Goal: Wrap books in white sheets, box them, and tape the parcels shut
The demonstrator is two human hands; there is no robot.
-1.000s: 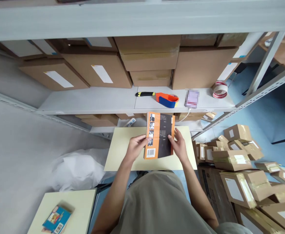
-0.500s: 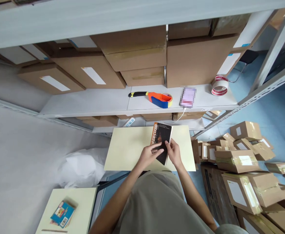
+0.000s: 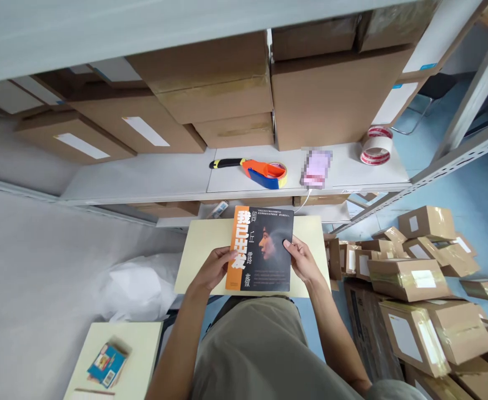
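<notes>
A book (image 3: 269, 266) with a black cover and an orange strip along its left side faces up toward me, with large white characters and a portrait printed on it. My left hand (image 3: 214, 266) pinches its left edge, thumb on the cover. On the opposite edge, my right hand (image 3: 304, 260) grips it the same way, the other fingers hidden behind. The book is held above a pale yellow board (image 3: 202, 239), covering much of it.
On the grey shelf (image 3: 164, 175) lie an orange and blue tape dispenser (image 3: 264, 173), a phone (image 3: 317, 168) on a white cable and a tape roll (image 3: 376, 145). Cartons (image 3: 406, 278) pile up at right. A blue packet (image 3: 107, 364) rests on a side table (image 3: 138, 333).
The book has turned from a slanted angle to face me squarely. My left hand has moved from across its cover to its left edge; my right hand stays on the right edge.
</notes>
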